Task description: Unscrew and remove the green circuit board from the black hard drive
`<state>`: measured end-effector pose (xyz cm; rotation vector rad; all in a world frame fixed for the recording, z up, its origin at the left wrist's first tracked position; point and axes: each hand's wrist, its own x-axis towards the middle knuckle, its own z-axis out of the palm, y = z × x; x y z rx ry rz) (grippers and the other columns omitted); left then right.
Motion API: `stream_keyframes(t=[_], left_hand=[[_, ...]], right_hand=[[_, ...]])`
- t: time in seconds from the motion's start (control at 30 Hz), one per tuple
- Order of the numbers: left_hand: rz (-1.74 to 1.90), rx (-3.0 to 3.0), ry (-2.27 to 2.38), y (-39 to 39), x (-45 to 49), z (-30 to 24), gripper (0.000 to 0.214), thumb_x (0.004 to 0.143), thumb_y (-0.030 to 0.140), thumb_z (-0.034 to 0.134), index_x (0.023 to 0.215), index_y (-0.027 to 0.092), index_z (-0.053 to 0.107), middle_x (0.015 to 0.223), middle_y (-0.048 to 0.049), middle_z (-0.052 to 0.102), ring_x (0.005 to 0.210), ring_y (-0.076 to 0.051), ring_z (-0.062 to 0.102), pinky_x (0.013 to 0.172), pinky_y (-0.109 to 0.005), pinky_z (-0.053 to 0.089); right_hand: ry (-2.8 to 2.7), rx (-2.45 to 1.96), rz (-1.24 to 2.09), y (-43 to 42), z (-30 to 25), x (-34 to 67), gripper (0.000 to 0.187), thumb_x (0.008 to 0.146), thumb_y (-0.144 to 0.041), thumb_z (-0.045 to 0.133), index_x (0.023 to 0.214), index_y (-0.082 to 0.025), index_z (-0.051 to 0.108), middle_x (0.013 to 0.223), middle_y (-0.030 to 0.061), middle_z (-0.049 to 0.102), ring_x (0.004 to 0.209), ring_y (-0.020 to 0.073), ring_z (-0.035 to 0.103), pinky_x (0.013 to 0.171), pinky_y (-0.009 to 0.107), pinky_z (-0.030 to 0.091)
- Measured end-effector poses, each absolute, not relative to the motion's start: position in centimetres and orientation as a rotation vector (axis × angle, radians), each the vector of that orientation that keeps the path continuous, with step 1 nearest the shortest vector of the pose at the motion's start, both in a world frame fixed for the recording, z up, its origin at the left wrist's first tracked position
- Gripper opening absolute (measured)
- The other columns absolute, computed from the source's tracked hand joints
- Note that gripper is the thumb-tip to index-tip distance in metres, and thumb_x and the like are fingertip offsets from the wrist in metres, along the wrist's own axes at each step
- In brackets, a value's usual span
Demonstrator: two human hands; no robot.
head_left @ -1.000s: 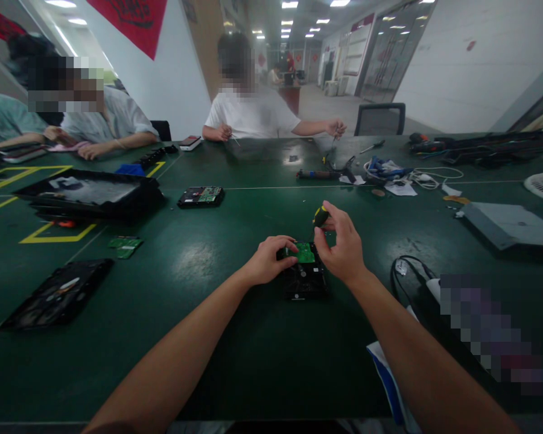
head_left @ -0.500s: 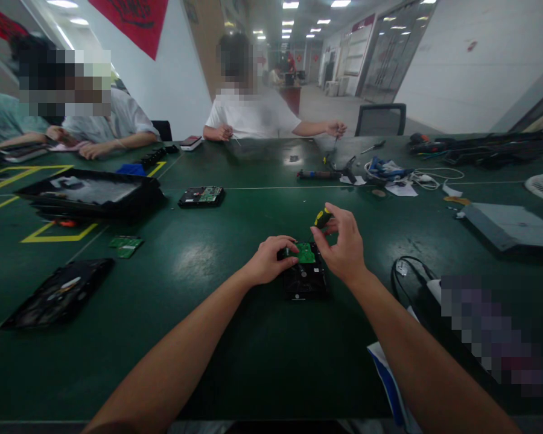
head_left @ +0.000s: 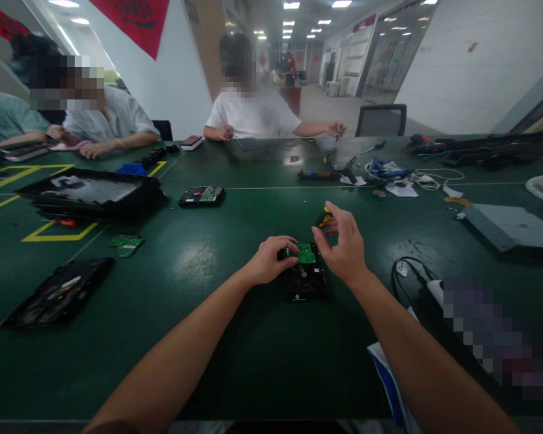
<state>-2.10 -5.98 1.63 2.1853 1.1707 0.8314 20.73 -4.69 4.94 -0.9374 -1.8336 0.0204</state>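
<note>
A black hard drive (head_left: 306, 282) with a green circuit board (head_left: 306, 253) on its upper face lies flat on the green table in front of me. My left hand (head_left: 271, 259) grips its left side, thumb and fingers bent over the board's edge. Above the drive's far right corner, my right hand (head_left: 344, 244) is closed on a yellow and black screwdriver (head_left: 324, 217), held between thumb and fingers. The driver's tip points down toward the board; whether it touches a screw is too small to tell.
Left lie a black tray (head_left: 90, 193), another hard drive (head_left: 201, 196), a loose circuit board (head_left: 127, 245) and a black casing (head_left: 58, 292). To the right are a grey metal box (head_left: 513, 226), cables (head_left: 402, 283) and a power strip. Across the table sit co-workers, one person (head_left: 253, 114) holding thin tools.
The screwdriver's handle has turned a little in my right hand's fingers. My left hand and the hard drive stay where they were.
</note>
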Motion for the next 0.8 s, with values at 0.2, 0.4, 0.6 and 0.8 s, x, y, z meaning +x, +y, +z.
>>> stream_keyframes(t=[0.2,0.4,0.6,0.8], left_hand=[[0.839,2.188,1.167,-6.05,-2.06,1.74,0.02,0.089,0.028,0.074,0.109,0.026,0.071,0.132,-0.0071,0.067,0.126,-0.028,0.06,0.112,-0.054,0.041],[0.838,2.182,1.174,-5.98,-2.07,1.59,0.021,0.089,0.028,0.074,0.109,0.026,0.071,0.133,-0.0072,0.067,0.127,-0.028,0.059,0.112,-0.054,0.041],[0.836,2.19,1.165,-5.96,-2.14,1.56,0.021,0.089,0.027,0.074,0.11,0.026,0.071,0.133,-0.0072,0.066,0.127,-0.028,0.059,0.112,-0.053,0.041],[0.839,2.186,1.165,-6.18,-2.03,2.01,0.021,0.09,0.028,0.074,0.11,0.025,0.071,0.132,-0.0074,0.067,0.126,-0.028,0.06,0.111,-0.053,0.042]], right_hand=[[-1.833,-0.933,0.043,-4.71,4.95,20.67,0.069,0.092,-0.019,0.061,0.156,-0.032,0.037,0.131,0.0112,0.058,0.096,0.0247,0.068,0.085,0.047,0.063],[-1.839,-0.906,0.064,-4.78,5.02,20.63,0.069,0.092,-0.018,0.061,0.155,-0.032,0.037,0.133,0.0109,0.056,0.1,0.024,0.067,0.086,0.044,0.064],[-1.813,-0.915,0.036,-4.75,5.01,20.61,0.065,0.092,-0.02,0.064,0.152,-0.032,0.041,0.128,0.0107,0.057,0.095,0.0239,0.067,0.081,0.045,0.064],[-1.842,-0.916,0.057,-4.72,4.83,20.59,0.069,0.093,-0.019,0.061,0.156,-0.032,0.036,0.132,0.0111,0.059,0.095,0.0242,0.068,0.087,0.047,0.063]])
